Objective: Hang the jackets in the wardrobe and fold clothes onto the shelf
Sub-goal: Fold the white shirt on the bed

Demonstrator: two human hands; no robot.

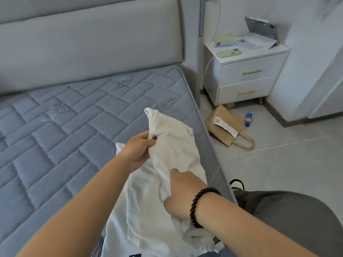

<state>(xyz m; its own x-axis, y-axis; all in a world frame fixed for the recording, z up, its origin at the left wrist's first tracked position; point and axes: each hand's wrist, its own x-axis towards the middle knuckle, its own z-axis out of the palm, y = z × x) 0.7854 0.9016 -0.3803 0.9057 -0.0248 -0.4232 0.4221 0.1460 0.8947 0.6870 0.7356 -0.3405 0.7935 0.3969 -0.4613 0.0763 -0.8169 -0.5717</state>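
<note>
A white garment (172,145) is held up over the right edge of the bare blue quilted mattress (61,130). My left hand (137,151) pinches its upper part, thumb on the front of the cloth. My right hand (182,193), with a black bead bracelet on the wrist, grips the fabric lower down, fingers buried in the folds. The garment's lower part drapes down onto the mattress edge towards me. No wardrobe or shelf is in view.
A grey padded headboard (89,47) stands behind the mattress. To the right is a white nightstand (245,75) with a phone and small items on top. A brown paper bag (225,127) and a plastic bottle (248,119) lie on the tiled floor.
</note>
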